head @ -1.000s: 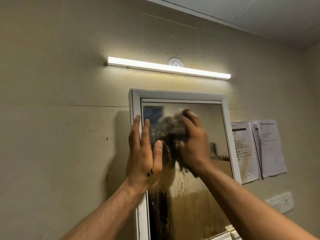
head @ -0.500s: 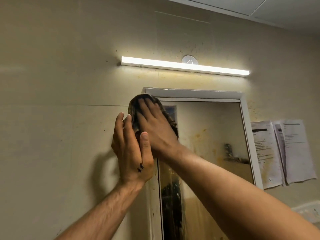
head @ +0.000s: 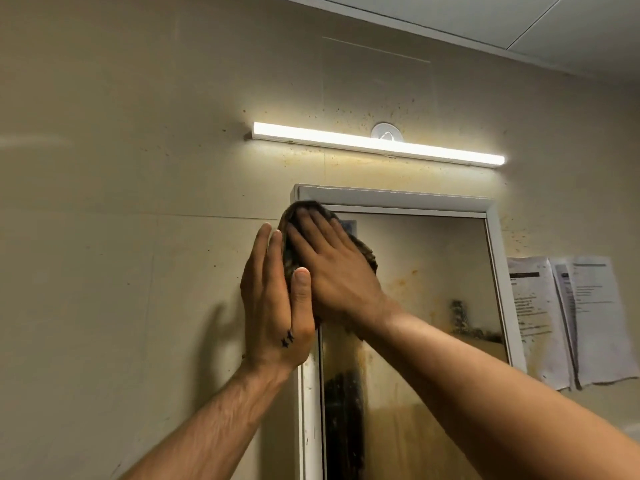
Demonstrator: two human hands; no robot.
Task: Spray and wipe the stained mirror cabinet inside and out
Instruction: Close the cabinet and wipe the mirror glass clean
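The mirror cabinet [head: 398, 197] hangs on the wall with a white frame and a mirror door smeared with yellow-brown stains [head: 426, 285]. My right hand [head: 332, 271] lies flat with straight fingers on a dark cloth [head: 367, 254], pressing it against the door's top left corner. My left hand [head: 273, 303] stands upright with straight fingers against the cabinet's left edge, its thumb touching the cloth. Most of the cloth is hidden under my right hand.
A lit tube lamp [head: 377, 143] is mounted on the wall above the cabinet. Two stained paper sheets [head: 568, 320] are stuck to the wall at the right. The wall around the cabinet is speckled with brown spots.
My right hand has carried the cloth from the mirror's upper middle to its top left corner and flattened onto it. My left hand stays at the left edge. The view has shifted left.
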